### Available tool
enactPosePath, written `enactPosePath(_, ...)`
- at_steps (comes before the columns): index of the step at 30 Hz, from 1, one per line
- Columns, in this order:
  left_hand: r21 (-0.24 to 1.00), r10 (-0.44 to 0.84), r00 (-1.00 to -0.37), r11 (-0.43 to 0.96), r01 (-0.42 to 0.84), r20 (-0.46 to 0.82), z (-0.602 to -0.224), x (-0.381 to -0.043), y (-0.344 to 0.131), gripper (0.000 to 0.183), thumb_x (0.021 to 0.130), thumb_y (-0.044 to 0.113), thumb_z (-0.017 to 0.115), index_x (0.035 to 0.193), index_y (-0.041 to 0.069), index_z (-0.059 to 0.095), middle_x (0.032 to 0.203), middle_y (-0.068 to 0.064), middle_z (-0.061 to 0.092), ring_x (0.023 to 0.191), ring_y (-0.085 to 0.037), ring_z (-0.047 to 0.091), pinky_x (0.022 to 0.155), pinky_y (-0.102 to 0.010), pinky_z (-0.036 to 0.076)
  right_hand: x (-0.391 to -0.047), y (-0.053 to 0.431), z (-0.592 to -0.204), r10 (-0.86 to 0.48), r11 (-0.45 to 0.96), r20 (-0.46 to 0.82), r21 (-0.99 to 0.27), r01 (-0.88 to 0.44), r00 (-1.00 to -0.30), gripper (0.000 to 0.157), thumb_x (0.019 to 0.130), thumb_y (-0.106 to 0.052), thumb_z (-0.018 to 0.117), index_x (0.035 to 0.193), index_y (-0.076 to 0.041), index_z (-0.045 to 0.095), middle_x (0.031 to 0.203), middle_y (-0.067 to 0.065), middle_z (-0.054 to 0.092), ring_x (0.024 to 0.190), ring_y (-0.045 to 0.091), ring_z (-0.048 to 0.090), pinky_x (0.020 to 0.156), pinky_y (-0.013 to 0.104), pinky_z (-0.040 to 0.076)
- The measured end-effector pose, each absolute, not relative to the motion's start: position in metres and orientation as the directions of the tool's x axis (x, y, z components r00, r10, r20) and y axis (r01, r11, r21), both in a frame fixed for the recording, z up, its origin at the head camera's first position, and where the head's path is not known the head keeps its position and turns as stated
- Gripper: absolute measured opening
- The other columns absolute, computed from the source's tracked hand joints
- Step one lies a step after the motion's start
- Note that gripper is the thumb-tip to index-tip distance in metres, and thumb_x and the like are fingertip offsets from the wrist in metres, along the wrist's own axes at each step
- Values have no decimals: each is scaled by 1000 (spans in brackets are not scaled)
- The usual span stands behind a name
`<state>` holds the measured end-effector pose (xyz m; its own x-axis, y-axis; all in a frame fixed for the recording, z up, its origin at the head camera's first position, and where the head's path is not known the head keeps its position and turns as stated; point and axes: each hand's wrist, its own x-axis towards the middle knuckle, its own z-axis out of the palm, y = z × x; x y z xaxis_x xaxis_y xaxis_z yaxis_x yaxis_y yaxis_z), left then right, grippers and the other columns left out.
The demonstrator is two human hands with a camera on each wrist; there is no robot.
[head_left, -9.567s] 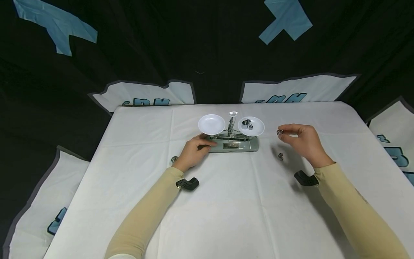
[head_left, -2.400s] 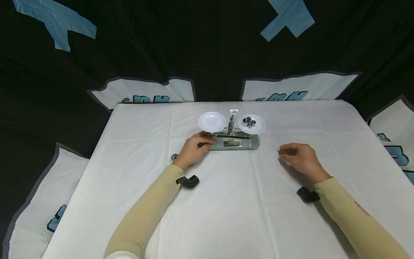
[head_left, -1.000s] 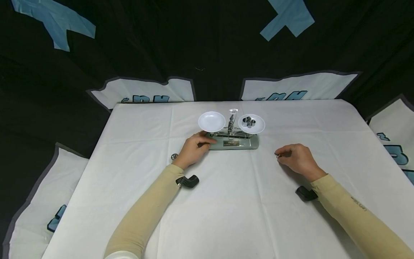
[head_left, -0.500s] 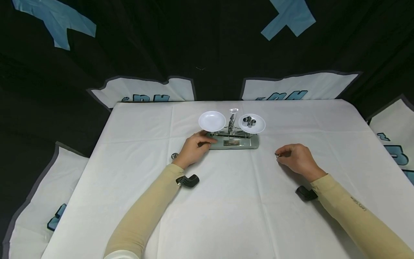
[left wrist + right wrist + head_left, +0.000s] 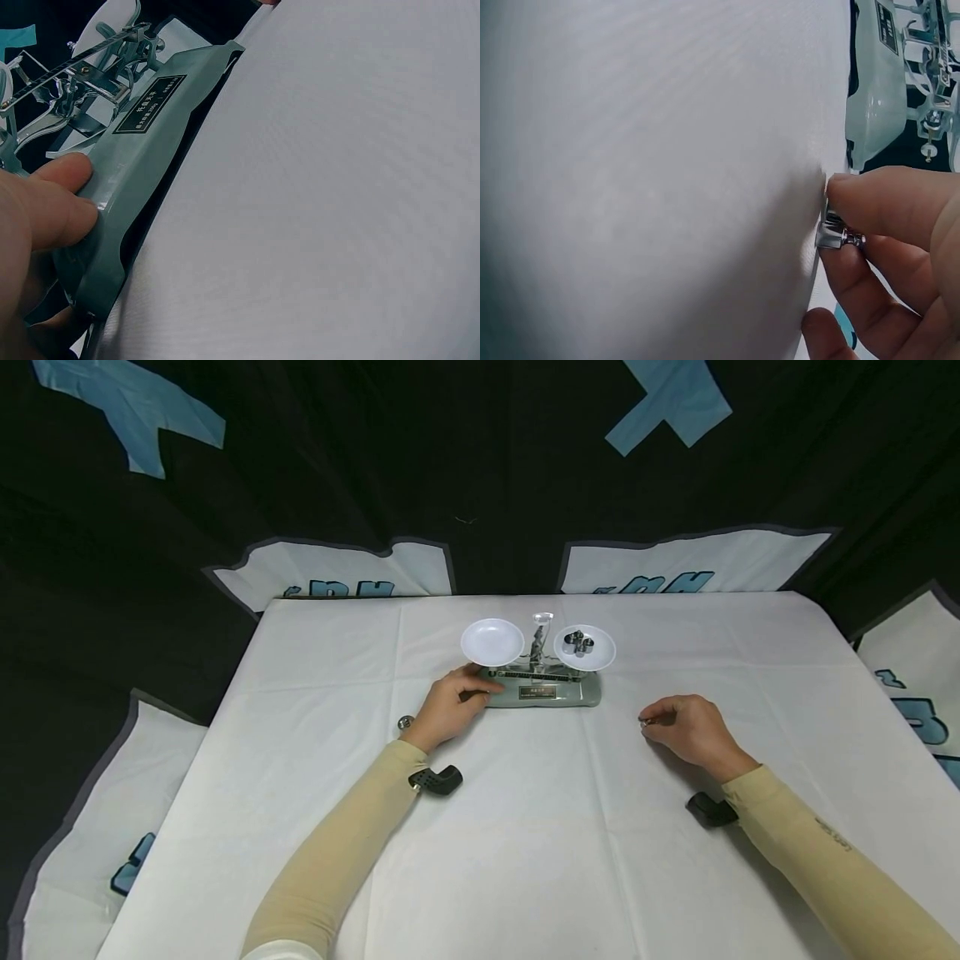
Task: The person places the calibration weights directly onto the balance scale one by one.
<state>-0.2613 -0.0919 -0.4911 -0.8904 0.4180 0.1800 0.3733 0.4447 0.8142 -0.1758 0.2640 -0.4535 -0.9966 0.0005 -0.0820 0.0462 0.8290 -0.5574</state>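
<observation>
My left hand (image 5: 447,706) grips the left end of a grey-green balance scale (image 5: 498,695). In the left wrist view, two of its fingers (image 5: 71,217) lie over the top of the base. On the scale's right pan (image 5: 606,653) stand several small shiny metal weights (image 5: 578,643); its left pan (image 5: 491,643) is bare. Right of the scale, low over the table, my right hand (image 5: 693,731) pinches a small silver weight (image 5: 829,235) between thumb and fingers. The weight's knob points toward the palm, and its flat end is close to the white cloth.
Another round metal weight (image 5: 405,722) sits on the white-clothed table (image 5: 517,860) beside the left wrist. A clear upright pointer piece (image 5: 542,620) rises between the pans. Black curtain (image 5: 480,460) hangs behind the table.
Since the oldest frame, another weight has come onto the right pan, and my right hand has lowered to where loose weights lay. My left hand stays on the base; the last second shows almost no motion.
</observation>
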Motion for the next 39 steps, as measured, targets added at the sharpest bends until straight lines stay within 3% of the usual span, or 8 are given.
enactPosePath(5, 812, 420, -890, 449, 373, 177, -491, -261, -92, 23, 94, 7, 62, 108, 8, 80, 148, -16, 58, 151, -32, 40, 126, -48, 31, -175, 266, -454, -1, 826, -79, -562, 44, -997, 17, 89, -12, 73, 103, -3, 77, 102, 17, 77, 97, 32, 68, 81, 39, 53)
enactPosePath(13, 813, 417, -893, 452, 367, 172, -490, -260, -92, 23, 94, 7, 62, 109, 8, 80, 148, -16, 58, 151, -32, 40, 126, -49, 32, -174, 273, -442, 29, 781, -129, -616, 102, -991, 24, 92, -15, 70, 110, 0, 74, 100, 19, 76, 76, 17, 66, 62, 26, 52)
enactPosePath(17, 816, 414, -895, 452, 360, 165, -490, -260, -92, 23, 94, 6, 62, 109, 8, 80, 150, -16, 56, 151, -33, 40, 125, -49, 32, -175, 277, -434, 29, 779, -98, -621, 84, -995, 26, 94, -17, 70, 113, -1, 74, 108, 21, 75, 95, 27, 67, 70, 28, 51)
enactPosePath(21, 818, 415, -894, 448, 360, 165, -490, -260, -92, 23, 94, 6, 62, 109, 8, 80, 151, -17, 55, 151, -33, 40, 125, -49, 32, -177, 279, -425, 31, 769, -58, -637, 61, -998, 27, 96, -18, 67, 116, -1, 73, 117, 23, 73, 115, 38, 63, 87, 41, 52)
enactPosePath(28, 817, 417, -893, 446, 365, 172, -489, -259, -91, 23, 94, 6, 62, 109, 7, 80, 151, -17, 55, 151, -34, 39, 126, -50, 32, -183, 276, -416, 40, 733, -22, -679, 44, -999, 29, 96, -18, 69, 118, -1, 72, 121, 23, 72, 120, 38, 59, 97, 53, 48)
enactPosePath(32, 818, 417, -894, 449, 359, 163, -489, -259, -91, 23, 94, 7, 62, 109, 7, 80, 151, -17, 54, 151, -34, 39, 126, -50, 31, -187, 273, -410, 33, 728, -9, -685, 30, -999, 31, 95, -20, 70, 120, -2, 72, 122, 22, 73, 123, 37, 58, 95, 47, 48)
enactPosePath(39, 822, 417, -895, 448, 352, 156, -489, -259, -91, 24, 94, 6, 61, 109, 7, 79, 153, -18, 53, 152, -34, 38, 126, -51, 30, -198, 264, -396, 27, 718, 40, -696, -8, -999, 31, 95, -21, 71, 120, -3, 73, 120, 20, 74, 121, 30, 59, 80, 20, 49)
